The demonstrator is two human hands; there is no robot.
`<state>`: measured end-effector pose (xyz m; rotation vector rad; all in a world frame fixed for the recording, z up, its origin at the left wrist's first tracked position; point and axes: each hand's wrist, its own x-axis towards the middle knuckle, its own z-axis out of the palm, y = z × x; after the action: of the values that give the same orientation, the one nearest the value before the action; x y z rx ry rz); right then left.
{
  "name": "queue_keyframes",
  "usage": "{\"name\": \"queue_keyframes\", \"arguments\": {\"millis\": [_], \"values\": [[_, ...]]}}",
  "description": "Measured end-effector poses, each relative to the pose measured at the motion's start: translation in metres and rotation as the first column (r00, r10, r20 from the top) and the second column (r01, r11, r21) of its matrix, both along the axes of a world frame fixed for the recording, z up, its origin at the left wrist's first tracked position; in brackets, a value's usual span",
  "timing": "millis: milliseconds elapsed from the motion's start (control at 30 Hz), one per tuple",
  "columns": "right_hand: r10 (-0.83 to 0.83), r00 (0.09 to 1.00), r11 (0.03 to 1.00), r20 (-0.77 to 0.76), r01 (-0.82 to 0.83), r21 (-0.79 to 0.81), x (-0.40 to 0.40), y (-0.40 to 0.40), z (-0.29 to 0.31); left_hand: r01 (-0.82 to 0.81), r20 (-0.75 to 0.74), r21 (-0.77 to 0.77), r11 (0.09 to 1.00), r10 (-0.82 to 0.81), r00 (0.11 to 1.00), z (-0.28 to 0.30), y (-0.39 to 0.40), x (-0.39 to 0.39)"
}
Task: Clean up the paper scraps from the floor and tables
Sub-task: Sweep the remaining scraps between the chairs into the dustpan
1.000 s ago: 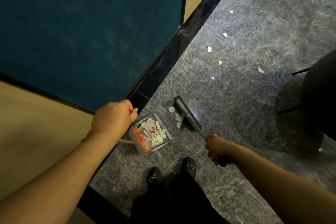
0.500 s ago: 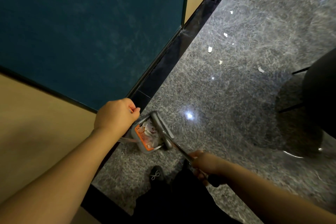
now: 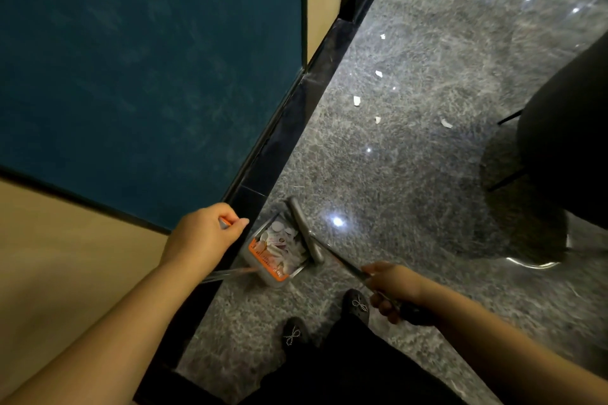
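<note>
A grey dustpan with an orange rim stands on the grey marble floor beside the dark skirting, holding several white paper scraps. My left hand grips the top of its long handle. My right hand grips the handle of a broom, whose grey head lies across the dustpan's mouth. Several more white scraps lie farther up the floor, among them one scrap near the skirting and another scrap toward the chair.
A teal and beige wall runs along the left, edged by a dark skirting. A black chair with a metal base stands at the right. My black shoes are just below the dustpan.
The broom head swept from the open floor to the dustpan's mouth, and the scraps that lay before it are now in the pan. My right hand drew back toward me.
</note>
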<state>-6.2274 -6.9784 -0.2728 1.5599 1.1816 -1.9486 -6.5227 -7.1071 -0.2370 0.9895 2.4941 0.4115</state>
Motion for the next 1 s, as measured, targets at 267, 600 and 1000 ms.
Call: {"name": "queue_keyframes", "arguments": {"millis": [267,600,1000], "values": [[-0.227,0.972,0.97,-0.063,0.232,0.073,0.009,0.039,0.017,0.045,-0.063,0.132,0.99,-0.037,0.997,0.013,0.051,0.011],[-0.383,0.915,0.904,-0.126,0.4,0.153,0.028,0.206,0.017,0.001,-0.142,0.189,0.982,0.026,0.99,0.026,0.224,0.014],[-0.491,0.862,0.852,-0.125,0.505,0.138,0.042,0.397,0.014,-0.028,-0.138,0.153,0.988,0.049,0.989,0.024,0.413,-0.014]]}}
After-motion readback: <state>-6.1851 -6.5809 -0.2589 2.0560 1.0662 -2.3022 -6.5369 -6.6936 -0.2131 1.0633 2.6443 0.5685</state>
